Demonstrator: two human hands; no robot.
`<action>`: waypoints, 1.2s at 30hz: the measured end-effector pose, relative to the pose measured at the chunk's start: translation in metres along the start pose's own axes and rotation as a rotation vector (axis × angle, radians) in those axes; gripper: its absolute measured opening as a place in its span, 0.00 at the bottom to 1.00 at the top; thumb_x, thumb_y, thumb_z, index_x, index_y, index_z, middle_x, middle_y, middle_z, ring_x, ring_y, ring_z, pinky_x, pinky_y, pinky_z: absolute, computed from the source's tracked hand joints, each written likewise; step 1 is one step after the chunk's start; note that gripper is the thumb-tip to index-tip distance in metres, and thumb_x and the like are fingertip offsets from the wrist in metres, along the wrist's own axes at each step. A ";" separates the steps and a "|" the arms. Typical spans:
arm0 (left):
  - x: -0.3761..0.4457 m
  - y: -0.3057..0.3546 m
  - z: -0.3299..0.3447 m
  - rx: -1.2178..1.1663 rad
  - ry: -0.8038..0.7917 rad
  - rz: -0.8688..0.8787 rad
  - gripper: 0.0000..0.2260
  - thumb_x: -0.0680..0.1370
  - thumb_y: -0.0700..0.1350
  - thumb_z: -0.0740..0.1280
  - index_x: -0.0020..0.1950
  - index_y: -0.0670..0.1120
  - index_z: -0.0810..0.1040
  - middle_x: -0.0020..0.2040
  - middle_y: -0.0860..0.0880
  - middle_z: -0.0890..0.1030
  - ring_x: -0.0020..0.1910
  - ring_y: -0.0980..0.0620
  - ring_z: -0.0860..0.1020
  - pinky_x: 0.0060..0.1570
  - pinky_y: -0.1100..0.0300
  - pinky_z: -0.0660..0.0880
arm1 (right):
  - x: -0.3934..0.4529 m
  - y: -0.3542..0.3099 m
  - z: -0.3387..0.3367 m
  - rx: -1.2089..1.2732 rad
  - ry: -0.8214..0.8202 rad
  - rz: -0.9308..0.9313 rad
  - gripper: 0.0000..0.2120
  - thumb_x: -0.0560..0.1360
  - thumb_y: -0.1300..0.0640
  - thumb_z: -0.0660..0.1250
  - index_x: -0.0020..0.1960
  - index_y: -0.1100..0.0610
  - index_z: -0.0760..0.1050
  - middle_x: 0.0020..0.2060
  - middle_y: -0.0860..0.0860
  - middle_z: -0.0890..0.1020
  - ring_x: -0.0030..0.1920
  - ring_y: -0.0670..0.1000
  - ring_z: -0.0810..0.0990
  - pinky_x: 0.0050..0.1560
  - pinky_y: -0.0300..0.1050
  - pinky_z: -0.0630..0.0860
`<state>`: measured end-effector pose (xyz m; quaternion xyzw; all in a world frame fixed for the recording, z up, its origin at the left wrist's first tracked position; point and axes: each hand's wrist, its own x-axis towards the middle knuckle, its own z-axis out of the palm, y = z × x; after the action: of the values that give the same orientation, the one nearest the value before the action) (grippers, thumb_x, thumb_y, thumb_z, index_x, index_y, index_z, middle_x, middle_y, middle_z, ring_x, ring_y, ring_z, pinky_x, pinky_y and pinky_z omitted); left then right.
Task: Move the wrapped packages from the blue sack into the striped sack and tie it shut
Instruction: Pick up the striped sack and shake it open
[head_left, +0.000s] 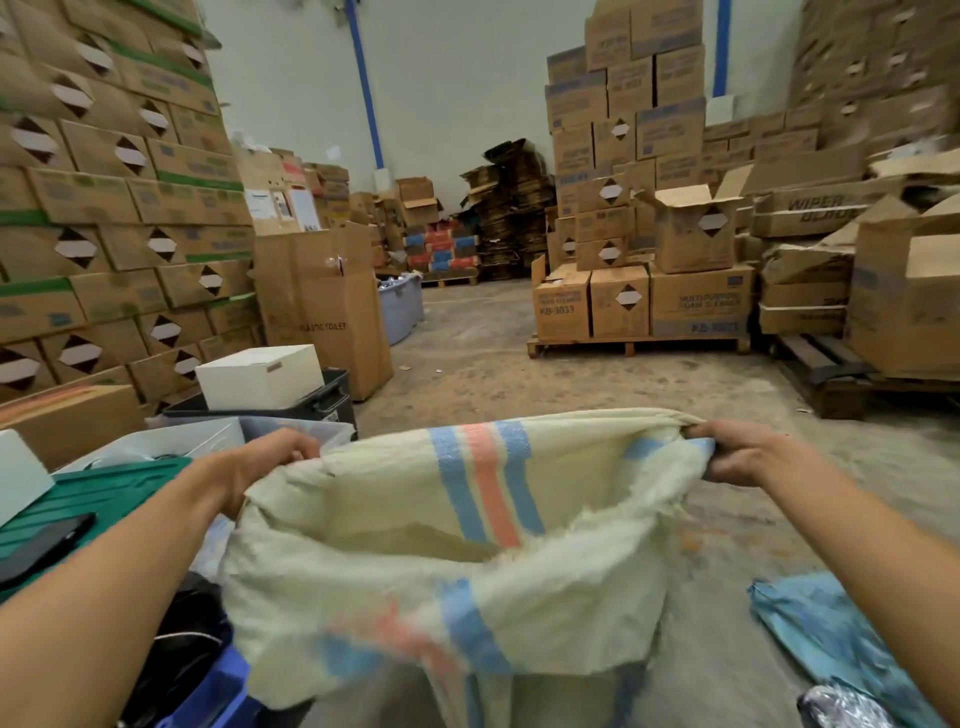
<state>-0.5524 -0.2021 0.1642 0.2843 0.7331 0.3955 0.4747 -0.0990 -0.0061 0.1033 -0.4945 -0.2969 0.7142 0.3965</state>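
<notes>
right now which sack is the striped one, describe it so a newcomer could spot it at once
Start at the bare concrete floor between the stacked cartons, then come down to the person's two arms. The striped sack is the pale cream woven bag whose mouth the left hand and right hand grip open. Its blue and orange bands distinguish it from the crumpled plain blue sack on the floor.

"KB-3033" on pallet carton (562, 304), "WIPER" on right carton (810, 208), "PLASTIC TOILET" on tall carton (324, 312)

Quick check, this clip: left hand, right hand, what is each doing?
Left hand: closed, gripping the left rim of the striped sack.
Right hand: closed, gripping the sack's right rim; the mouth is held open between them.
</notes>
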 end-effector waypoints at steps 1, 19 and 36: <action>-0.003 -0.002 -0.004 0.036 -0.049 -0.017 0.17 0.52 0.48 0.80 0.29 0.41 0.77 0.30 0.43 0.79 0.28 0.45 0.78 0.35 0.58 0.75 | -0.002 -0.008 -0.003 0.013 -0.016 0.009 0.13 0.83 0.66 0.51 0.63 0.67 0.69 0.56 0.63 0.76 0.57 0.61 0.76 0.56 0.55 0.75; 0.023 0.025 -0.030 0.012 0.301 0.427 0.09 0.81 0.38 0.58 0.58 0.49 0.71 0.50 0.42 0.75 0.44 0.46 0.75 0.37 0.55 0.74 | -0.003 -0.025 -0.031 -1.388 0.137 -0.904 0.14 0.70 0.58 0.75 0.50 0.46 0.75 0.51 0.49 0.77 0.53 0.51 0.77 0.49 0.45 0.74; 0.035 0.066 0.032 -0.077 0.258 0.112 0.07 0.81 0.36 0.58 0.55 0.40 0.74 0.46 0.40 0.79 0.43 0.44 0.79 0.27 0.53 0.81 | 0.011 -0.014 0.011 0.187 -0.070 -0.129 0.12 0.83 0.59 0.55 0.54 0.59 0.77 0.47 0.59 0.81 0.46 0.58 0.80 0.31 0.57 0.82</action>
<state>-0.5340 -0.1294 0.1959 0.2532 0.7554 0.4821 0.3644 -0.1073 0.0100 0.1129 -0.4099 -0.2737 0.7286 0.4756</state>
